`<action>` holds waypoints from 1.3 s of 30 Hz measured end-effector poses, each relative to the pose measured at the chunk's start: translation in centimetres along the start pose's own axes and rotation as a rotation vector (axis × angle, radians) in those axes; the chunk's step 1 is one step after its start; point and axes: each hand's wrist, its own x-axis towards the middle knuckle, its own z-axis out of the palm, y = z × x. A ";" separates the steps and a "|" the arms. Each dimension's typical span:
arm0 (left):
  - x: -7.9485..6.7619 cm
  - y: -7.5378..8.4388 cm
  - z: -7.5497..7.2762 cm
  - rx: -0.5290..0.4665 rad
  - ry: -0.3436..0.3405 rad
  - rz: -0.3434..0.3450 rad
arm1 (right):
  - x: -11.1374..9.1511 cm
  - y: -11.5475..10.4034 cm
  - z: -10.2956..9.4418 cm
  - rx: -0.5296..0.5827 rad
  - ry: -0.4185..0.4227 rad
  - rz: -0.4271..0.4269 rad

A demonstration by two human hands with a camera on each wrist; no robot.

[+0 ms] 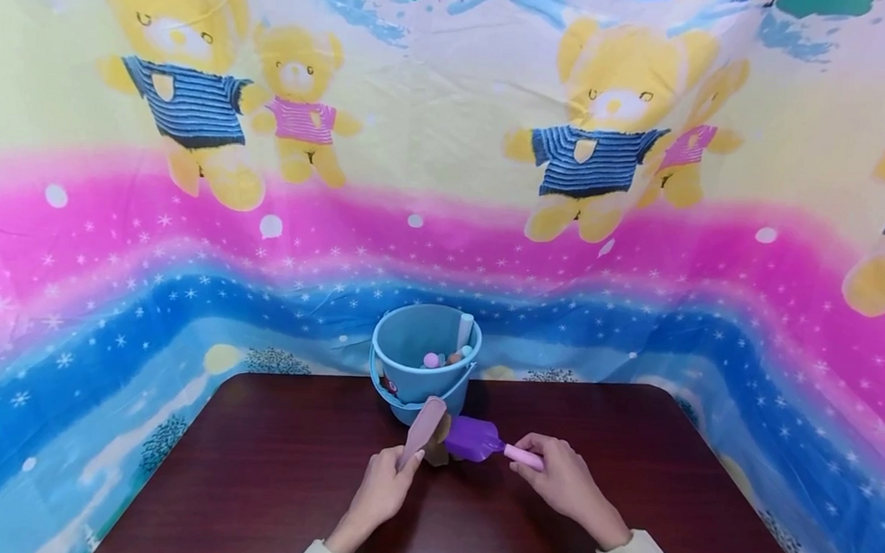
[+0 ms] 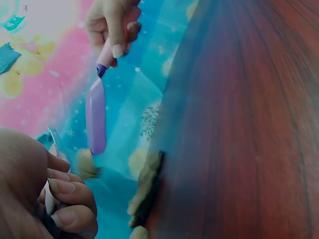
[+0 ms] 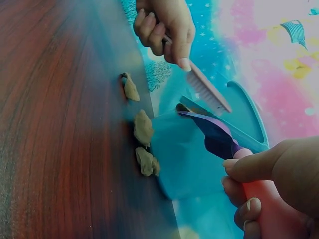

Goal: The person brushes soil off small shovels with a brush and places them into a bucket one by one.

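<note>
My left hand (image 1: 384,486) grips the handle of a pink brush (image 1: 425,424), its pale bristles facing down in the right wrist view. The right hand (image 1: 561,476) holds a toy shovel by its pink handle (image 1: 523,457), with the purple blade (image 1: 474,439) pointing left toward the brush. A brown lump (image 2: 87,163) shows right at the blade's tip in the left wrist view. Several more tan-brown, clay-like lumps (image 3: 142,128) lie on the table below the tools. Behind them stands a light blue bucket (image 1: 422,384), partly overlapped by the brush.
Inside the bucket are small coloured balls (image 1: 431,360) and a pale blue stick-like piece (image 1: 465,332). The dark wooden table (image 1: 275,468) ends just behind the bucket, where a cloth printed with bears (image 1: 609,110) hangs.
</note>
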 end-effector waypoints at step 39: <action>-0.4 3.8 2.7 -0.396 -0.300 -0.087 | 0.3 -1.2 0.4 0.058 -0.026 0.001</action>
